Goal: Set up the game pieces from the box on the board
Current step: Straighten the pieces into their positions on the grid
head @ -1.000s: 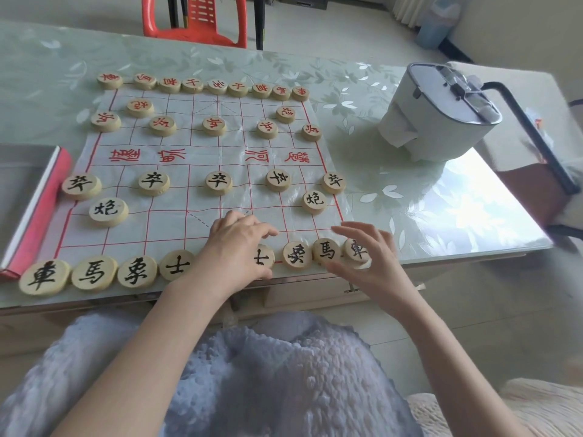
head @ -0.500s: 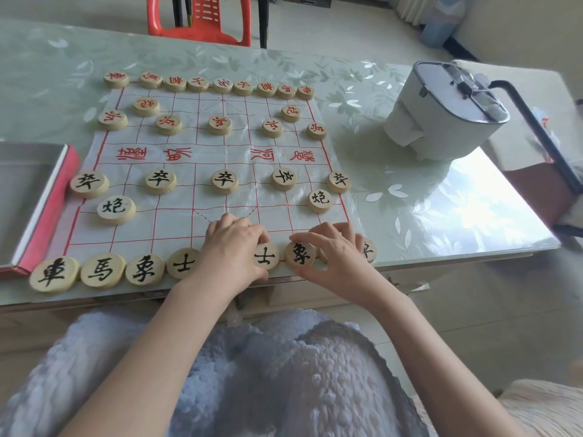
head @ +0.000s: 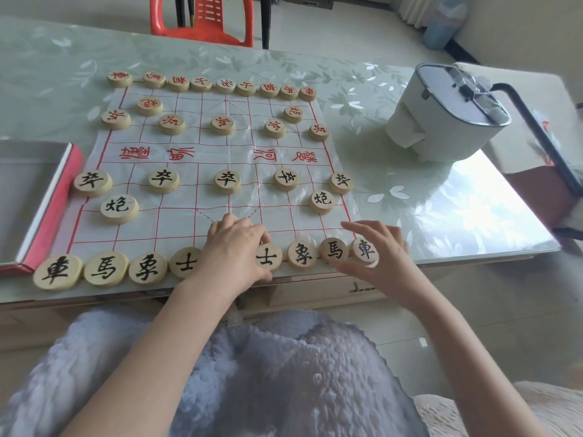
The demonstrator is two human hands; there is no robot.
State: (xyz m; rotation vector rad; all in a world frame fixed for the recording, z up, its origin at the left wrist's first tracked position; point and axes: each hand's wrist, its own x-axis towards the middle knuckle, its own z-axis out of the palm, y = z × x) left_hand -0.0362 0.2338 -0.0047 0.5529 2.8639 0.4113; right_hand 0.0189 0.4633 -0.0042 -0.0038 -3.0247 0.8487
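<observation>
1. Head camera: the paper board (head: 220, 159) lies flat on the glass-topped table (head: 441, 216). Red-lettered pieces (head: 222, 125) line its far side and black-lettered pieces (head: 227, 181) its near side.
2. The right hand (head: 383, 252) cups the chariot piece (head: 366, 250) at the right end of the near row, thumb at its near edge and fingers arched over its far edge.
3. The left hand (head: 235, 250) lies knuckles-up over the middle of that row, fingers curled. What is under it is hidden, so its grip cannot be told.
4. The red-edged box (head: 53, 197) sits at the board's left edge. A white appliance (head: 441, 121) stands to the right, and a red chair (head: 202, 20) beyond the table.
</observation>
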